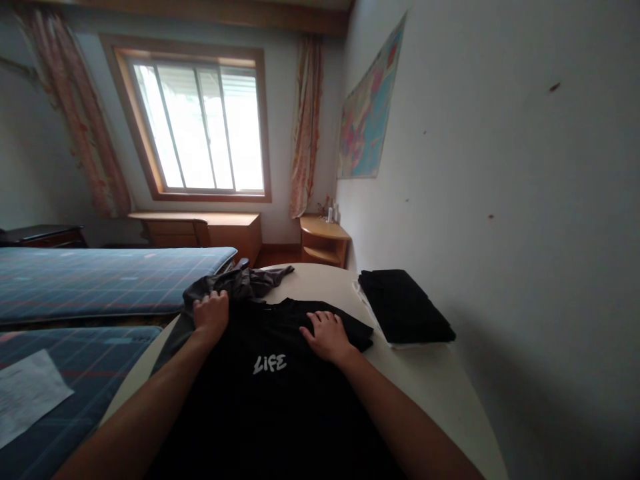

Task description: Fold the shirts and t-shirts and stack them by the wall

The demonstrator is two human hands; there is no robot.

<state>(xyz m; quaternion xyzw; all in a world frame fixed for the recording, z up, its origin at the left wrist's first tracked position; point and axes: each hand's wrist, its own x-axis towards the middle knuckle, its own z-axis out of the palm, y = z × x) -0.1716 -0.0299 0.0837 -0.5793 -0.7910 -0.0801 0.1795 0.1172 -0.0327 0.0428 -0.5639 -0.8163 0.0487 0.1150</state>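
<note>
A black T-shirt (270,393) with the white word "LIFE" lies spread on a round white table (430,380). My left hand (211,313) rests on its far left part, fingers curled over the fabric edge beside a crumpled grey garment (240,283). My right hand (327,335) lies flat on the shirt's far right shoulder, fingers stretched out. Both forearms reach across the shirt.
A folded black garment (405,303) sits on something white at the table's right, by the wall. Two beds with blue plaid covers (100,273) stand left; a white paper (27,393) lies on the near one. A window, a wooden desk (200,230) and corner shelf (323,240) are behind.
</note>
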